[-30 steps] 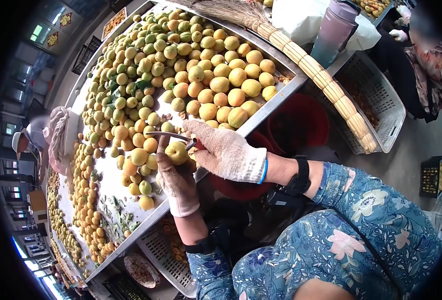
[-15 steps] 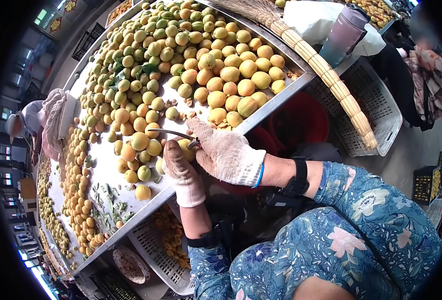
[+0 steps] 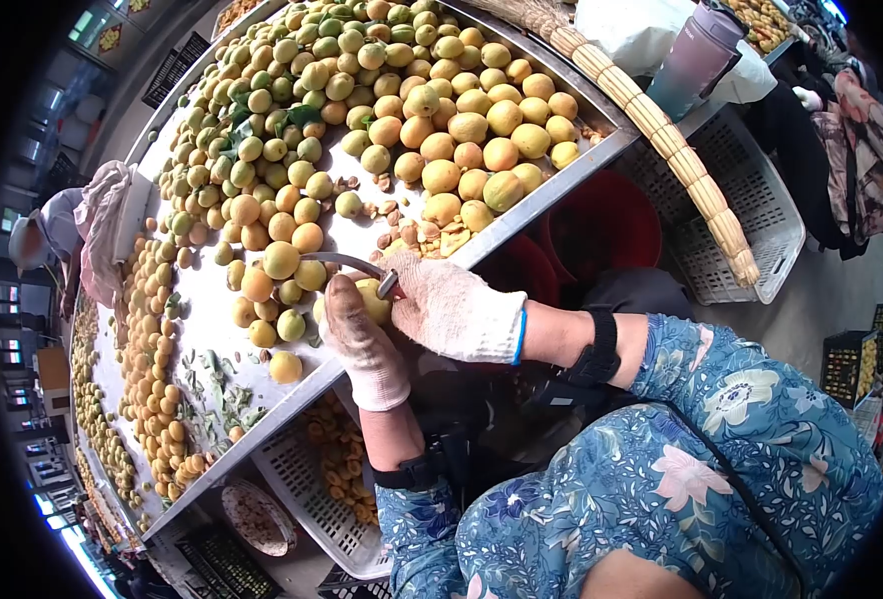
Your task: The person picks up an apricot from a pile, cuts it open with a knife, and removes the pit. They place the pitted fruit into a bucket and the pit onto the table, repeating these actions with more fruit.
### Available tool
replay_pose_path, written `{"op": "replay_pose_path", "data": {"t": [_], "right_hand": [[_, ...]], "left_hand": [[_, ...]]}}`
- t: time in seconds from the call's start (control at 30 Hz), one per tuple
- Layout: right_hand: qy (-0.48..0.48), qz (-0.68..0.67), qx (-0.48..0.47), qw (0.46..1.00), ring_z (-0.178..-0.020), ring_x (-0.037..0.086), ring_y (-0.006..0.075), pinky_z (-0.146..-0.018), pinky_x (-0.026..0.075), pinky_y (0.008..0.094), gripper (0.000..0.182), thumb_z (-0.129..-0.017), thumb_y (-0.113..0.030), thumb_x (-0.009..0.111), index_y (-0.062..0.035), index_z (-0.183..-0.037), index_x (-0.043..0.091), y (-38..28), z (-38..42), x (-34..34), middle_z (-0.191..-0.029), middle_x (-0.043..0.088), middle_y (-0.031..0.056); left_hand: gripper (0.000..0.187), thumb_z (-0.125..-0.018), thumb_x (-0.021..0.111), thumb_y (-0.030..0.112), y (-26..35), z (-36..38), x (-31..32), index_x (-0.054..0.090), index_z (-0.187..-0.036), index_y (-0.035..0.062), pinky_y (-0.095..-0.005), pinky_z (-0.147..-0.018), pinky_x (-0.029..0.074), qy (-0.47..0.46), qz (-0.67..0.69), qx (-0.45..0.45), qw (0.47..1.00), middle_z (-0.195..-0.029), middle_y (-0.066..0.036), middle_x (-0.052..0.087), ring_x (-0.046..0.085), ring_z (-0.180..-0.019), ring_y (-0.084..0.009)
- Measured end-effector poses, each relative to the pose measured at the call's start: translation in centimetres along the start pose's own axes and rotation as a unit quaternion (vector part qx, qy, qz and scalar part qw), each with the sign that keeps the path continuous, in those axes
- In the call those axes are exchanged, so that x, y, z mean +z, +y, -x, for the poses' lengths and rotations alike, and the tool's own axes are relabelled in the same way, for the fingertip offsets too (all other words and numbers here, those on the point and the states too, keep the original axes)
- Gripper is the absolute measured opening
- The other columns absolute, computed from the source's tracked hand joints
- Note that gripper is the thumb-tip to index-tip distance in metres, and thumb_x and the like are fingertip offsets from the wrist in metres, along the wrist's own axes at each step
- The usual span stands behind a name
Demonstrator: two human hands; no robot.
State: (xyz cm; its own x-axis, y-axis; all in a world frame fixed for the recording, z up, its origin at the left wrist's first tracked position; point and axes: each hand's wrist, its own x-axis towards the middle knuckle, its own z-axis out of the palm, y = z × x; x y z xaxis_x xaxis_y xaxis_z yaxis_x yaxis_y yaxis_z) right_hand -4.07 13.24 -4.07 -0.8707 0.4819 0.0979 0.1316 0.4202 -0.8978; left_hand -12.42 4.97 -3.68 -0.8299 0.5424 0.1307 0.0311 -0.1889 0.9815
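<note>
My left hand [image 3: 364, 344], in a soiled white work glove, is closed around a yellow-green apricot [image 3: 373, 301]. My right hand [image 3: 453, 307], gloved too, grips a small curved knife [image 3: 343, 261] close above that fruit. The blade points left, over the table edge, and its handle is mostly hidden in the fingers. Just beyond my hands lie brown apricot pits [image 3: 408, 236] and flattened orange fruit pieces [image 3: 453, 242]. A large heap of whole apricots [image 3: 466, 127] covers the metal table [image 3: 197, 324] in front.
A straw broom [image 3: 651, 120] lies across the table's right corner beside a purple tumbler [image 3: 696, 60]. Below are a red bucket [image 3: 606, 230], a white crate [image 3: 776, 235] and another crate [image 3: 296, 469] holding fruit halves. Cut leaves [image 3: 217, 389] lie at left; a person [image 3: 57, 235] is beyond.
My right hand has drawn slightly back toward me with its fingers curled in, uncovering more pits and fruit pieces. The knife stays over the apricot in my left hand.
</note>
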Motion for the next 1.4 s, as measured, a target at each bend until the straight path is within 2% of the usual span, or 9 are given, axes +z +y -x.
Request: {"op": "replay_pose_path", "data": {"t": [0.07, 0.17, 0.43, 0.5, 0.57, 0.67, 0.97, 1.03, 1.4], "right_hand": [[-0.011, -0.082, 0.002, 0.997, -0.087, 0.061, 0.0398, -0.077, 0.049, 0.0436, 0.024, -0.082, -0.012, 0.048, 0.0013, -0.101, 0.054, -1.3, 0.2, -1.2, -0.082, 0.062, 0.0238], [-0.122, -0.310, 0.206, 0.920, -0.038, 0.047, 0.0114, -0.032, 0.036, 0.0251, 0.044, -0.083, -0.011, 0.050, -0.0064, -0.127, 0.046, -3.1, 0.8, -2.9, -0.058, 0.052, 0.0034], [-0.308, -0.516, 0.329, 0.728, -0.034, 0.038, 0.0086, -0.028, 0.028, 0.0240, 0.043, -0.090, -0.019, 0.051, -0.0097, -0.131, 0.043, -2.6, 1.3, -5.8, -0.051, 0.040, -0.0002], [-0.255, -0.496, 0.290, 0.778, -0.033, 0.036, 0.0093, -0.027, 0.028, 0.0243, 0.043, -0.092, -0.020, 0.052, -0.0108, -0.132, 0.043, -2.8, 1.7, -4.6, -0.056, 0.043, 0.0008], [-0.181, -0.353, 0.256, 0.882, -0.040, 0.043, 0.0100, -0.033, 0.036, 0.0240, 0.045, -0.095, -0.026, 0.053, -0.0124, -0.136, 0.039, -4.4, 1.8, -4.8, -0.070, 0.049, 0.0025], [0.073, -0.040, -0.037, 0.996, -0.078, 0.064, 0.0298, -0.064, 0.052, 0.0395, 0.036, -0.094, -0.026, 0.055, -0.0078, -0.124, 0.049, -0.4, 2.2, -1.0, -0.083, 0.061, 0.0137], [0.150, 0.098, -0.103, 0.978, -0.079, 0.061, 0.0398, -0.063, 0.051, 0.0455, 0.021, -0.089, -0.018, 0.057, -0.0060, -0.106, 0.056, -1.5, 2.0, -1.9, -0.088, 0.061, 0.0183], [0.138, 0.115, -0.089, 0.980, -0.078, 0.061, 0.0396, -0.062, 0.051, 0.0454, 0.021, -0.089, -0.019, 0.057, -0.0061, -0.106, 0.055, -1.4, 2.0, -1.9, -0.087, 0.062, 0.0184], [0.083, 0.154, -0.009, 0.984, -0.072, 0.063, 0.0377, -0.061, 0.050, 0.0465, 0.025, -0.093, -0.029, 0.049, -0.0047, -0.099, 0.051, -1.1, 1.3, 0.1, -0.078, 0.063, 0.0169]], "left_hand": [[0.043, -0.092, 0.054, 0.042, -1.2, -0.3, -1.4, 0.060, -0.100, 0.0000, -0.0292, -0.078, 0.049, -0.047, 0.047, -0.109, 0.992, -0.097, -0.009, 0.062, 0.060, -0.089, -0.0158], [0.040, -0.091, 0.055, 0.038, 2.0, 0.3, 1.6, 0.057, -0.105, 0.0006, -0.0300, -0.079, 0.051, 0.035, 0.096, -0.084, 0.991, -0.096, -0.009, 0.062, 0.061, -0.086, -0.0163], [0.044, -0.093, 0.049, 0.049, 0.5, -0.3, -0.9, 0.058, -0.094, 0.0050, -0.0214, -0.043, 0.043, 0.083, 0.214, -0.200, 0.953, -0.070, -0.006, 0.057, 0.052, -0.051, -0.0099], [0.058, -0.092, 0.038, 0.061, 0.9, -1.6, -1.7, 0.057, -0.087, 0.0065, -0.0198, -0.037, 0.035, -0.057, 0.356, -0.227, 0.905, -0.058, -0.004, 0.049, 0.036, -0.039, -0.0067], [0.058, -0.092, 0.039, 0.061, 1.1, -1.6, 0.6, 0.055, -0.100, 0.0060, -0.0204, -0.045, 0.037, 0.081, 0.212, -0.152, 0.962, -0.071, -0.005, 0.054, 0.043, -0.048, -0.0097], [0.055, -0.092, 0.045, 0.058, -0.3, -2.2, -1.0, 0.054, -0.110, 0.0060, -0.0249, -0.057, 0.042, 0.025, 0.361, -0.199, 0.911, -0.089, -0.006, 0.058, 0.050, -0.064, -0.0129], [0.054, -0.094, 0.051, 0.050, -1.6, -1.5, -1.0, 0.049, -0.123, 0.0054, -0.0292, -0.075, 0.046, 0.014, 0.163, -0.056, 0.985, -0.109, -0.009, 0.058, 0.054, -0.081, -0.0149], [0.046, -0.101, 0.042, 0.036, -1.9, -1.7, -2.3, 0.038, -0.134, 0.0043, -0.0289, -0.093, 0.042, -0.139, 0.263, -0.056, 0.953, -0.118, -0.008, 0.055, 0.051, -0.100, -0.0167], [0.059, -0.095, 0.043, 0.055, -0.2, -0.8, 0.4, 0.046, -0.123, 0.0040, -0.0283, -0.075, 0.047, 0.021, 0.245, -0.124, 0.961, -0.099, -0.009, 0.060, 0.056, -0.083, -0.0155]]}}
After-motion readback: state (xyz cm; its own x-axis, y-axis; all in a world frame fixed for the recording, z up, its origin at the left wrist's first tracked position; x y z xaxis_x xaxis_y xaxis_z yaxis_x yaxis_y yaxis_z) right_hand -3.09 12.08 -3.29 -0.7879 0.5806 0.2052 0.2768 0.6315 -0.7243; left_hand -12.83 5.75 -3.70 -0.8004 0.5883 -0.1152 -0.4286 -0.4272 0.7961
